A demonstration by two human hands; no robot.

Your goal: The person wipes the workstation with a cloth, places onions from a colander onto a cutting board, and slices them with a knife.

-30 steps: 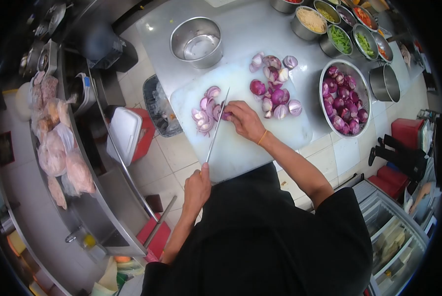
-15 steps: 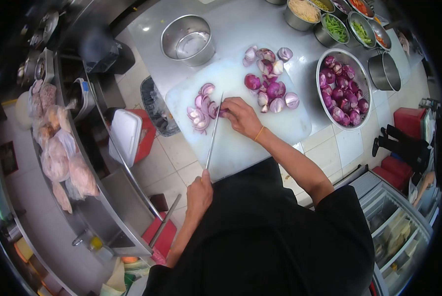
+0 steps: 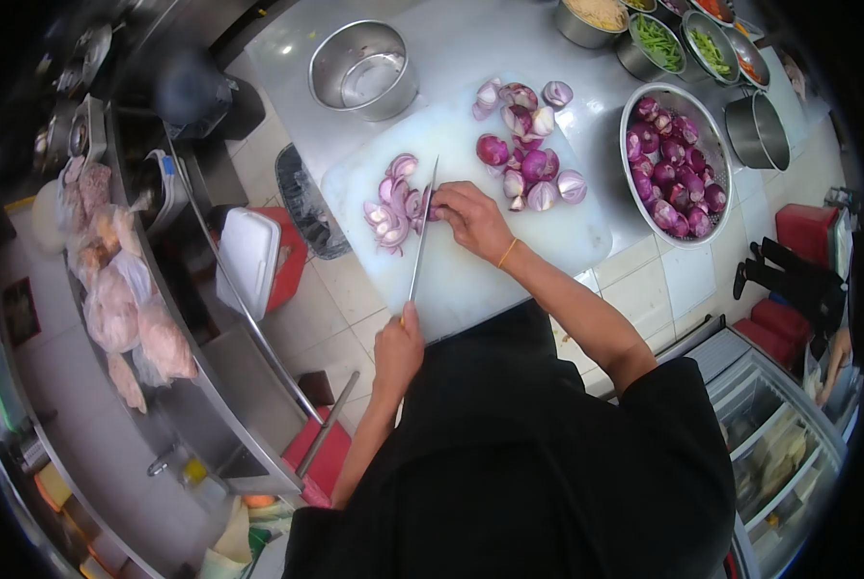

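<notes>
My left hand (image 3: 399, 354) is closed around the handle of a knife (image 3: 420, 241), its blade pointing away across the white cutting board (image 3: 499, 270). My right hand (image 3: 475, 224) pinches a purple onion piece (image 3: 436, 206) against the right side of the blade; the fingers partly hide it. Left of the blade lies a loose pile of onion slices (image 3: 390, 214). Several peeled and halved onions (image 3: 540, 165) sit at the board's far right. Beyond the board stands a steel pot (image 3: 364, 72) with small scraps inside.
A perforated bowl of purple onions (image 3: 678, 174) stands right of the board, beside an upright steel pot (image 3: 758, 130). Bowls of cut vegetables (image 3: 656, 46) line the back right. Bagged meat (image 3: 113, 309) lies on the left counter. Another person (image 3: 803, 289) is at the far right.
The knife and my left hand have slid forward, away from my body. My right hand stays on the onion piece by the blade. The whole view has shifted slightly.
</notes>
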